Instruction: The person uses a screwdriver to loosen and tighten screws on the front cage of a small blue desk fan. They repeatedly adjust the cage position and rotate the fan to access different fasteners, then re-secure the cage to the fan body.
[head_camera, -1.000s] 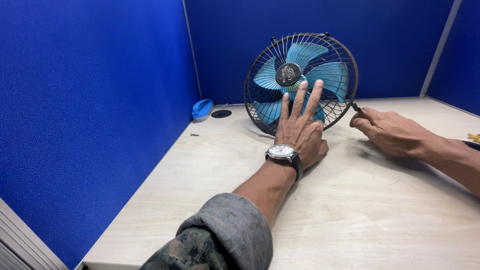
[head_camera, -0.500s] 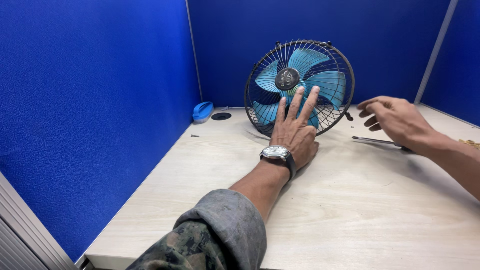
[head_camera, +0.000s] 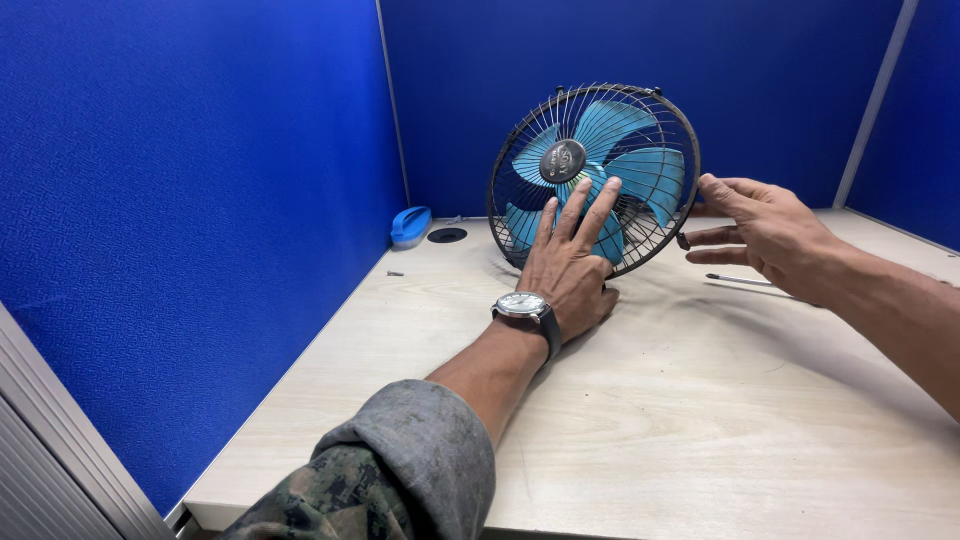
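- Head view: a round table fan with blue plastic blades inside a dark wire cage (head_camera: 600, 170) stands tilted at the back of the pale wooden bench (head_camera: 700, 440), near the corner of the blue partition walls (head_camera: 200, 180).
- The left hand (head_camera: 567, 270) lies flat, fingers spread, against the lower front of the cage; a wristwatch with a white dial (head_camera: 521, 305) is on its wrist.
- The right hand (head_camera: 768, 228) is open, fingers loosely curled, its thumb at the cage's right rim, holding nothing.
- A thin metal screwdriver (head_camera: 740, 280) lies on the bench under the right hand.
- A small blue plastic part (head_camera: 410, 226) rests by the left wall.
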